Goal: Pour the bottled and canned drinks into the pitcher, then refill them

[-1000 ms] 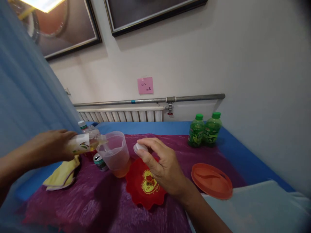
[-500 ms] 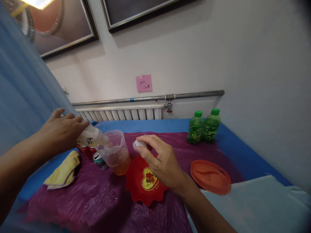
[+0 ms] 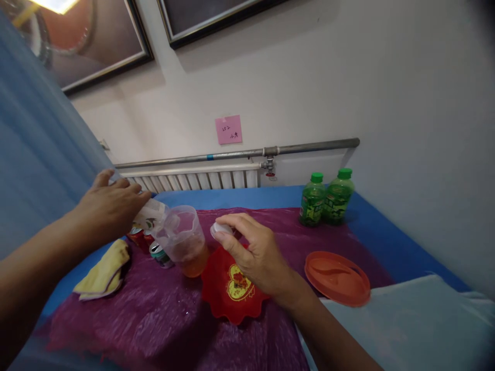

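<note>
While bottle point(image 3: 152, 215) is gripped in left hand point(image 3: 110, 208) and tilted mouth-down over jug point(image 3: 184, 242) rim so liquid can run in, white cap point(image 3: 219, 228) is pinched between right hand point(image 3: 257, 252) thumb and fingertips, held clear above red dish point(image 3: 232, 288); jug is stood on purple cloth point(image 3: 154, 319).

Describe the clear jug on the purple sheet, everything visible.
The jug is clear, slightly cloudy plastic, wide at the rim and narrower at the base. It stands upright on the purple sheet, amber liquid filling its bottom part. The left hand tips a bottle with its mouth at the jug's left rim. A can and a red dish flank its base; the right hand, holding a white cap, is apart from it.
</note>
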Demonstrator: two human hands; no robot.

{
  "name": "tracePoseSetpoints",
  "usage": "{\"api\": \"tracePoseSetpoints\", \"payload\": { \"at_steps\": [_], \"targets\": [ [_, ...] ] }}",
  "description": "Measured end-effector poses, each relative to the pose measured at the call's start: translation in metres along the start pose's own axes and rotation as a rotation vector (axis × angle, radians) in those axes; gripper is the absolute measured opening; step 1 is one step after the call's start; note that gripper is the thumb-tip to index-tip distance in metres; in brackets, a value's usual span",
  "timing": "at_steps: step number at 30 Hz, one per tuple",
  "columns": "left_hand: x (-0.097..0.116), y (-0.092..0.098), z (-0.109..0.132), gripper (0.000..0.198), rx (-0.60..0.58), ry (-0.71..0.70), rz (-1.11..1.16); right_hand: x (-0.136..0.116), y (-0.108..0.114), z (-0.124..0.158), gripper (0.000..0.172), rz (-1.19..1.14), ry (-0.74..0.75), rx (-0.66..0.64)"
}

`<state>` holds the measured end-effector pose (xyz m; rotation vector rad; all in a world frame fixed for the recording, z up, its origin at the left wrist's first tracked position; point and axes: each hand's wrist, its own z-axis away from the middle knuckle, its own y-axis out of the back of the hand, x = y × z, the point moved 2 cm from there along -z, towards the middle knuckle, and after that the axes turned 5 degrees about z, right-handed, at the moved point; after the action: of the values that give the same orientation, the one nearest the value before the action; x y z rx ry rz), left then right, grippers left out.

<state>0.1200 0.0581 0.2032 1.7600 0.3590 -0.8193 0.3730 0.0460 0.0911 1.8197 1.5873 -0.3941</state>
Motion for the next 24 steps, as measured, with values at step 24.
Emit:
{"api": "tracePoseSetpoints", "payload": {
  "at_steps": [24],
  "targets": [
    [0.001, -0.01, 0.007, 0.046, -0.079, 0.191, 0.215, 0.018, -0.007, -0.001, 0.017, 0.085, -0.026, -0.013]
  ]
}}
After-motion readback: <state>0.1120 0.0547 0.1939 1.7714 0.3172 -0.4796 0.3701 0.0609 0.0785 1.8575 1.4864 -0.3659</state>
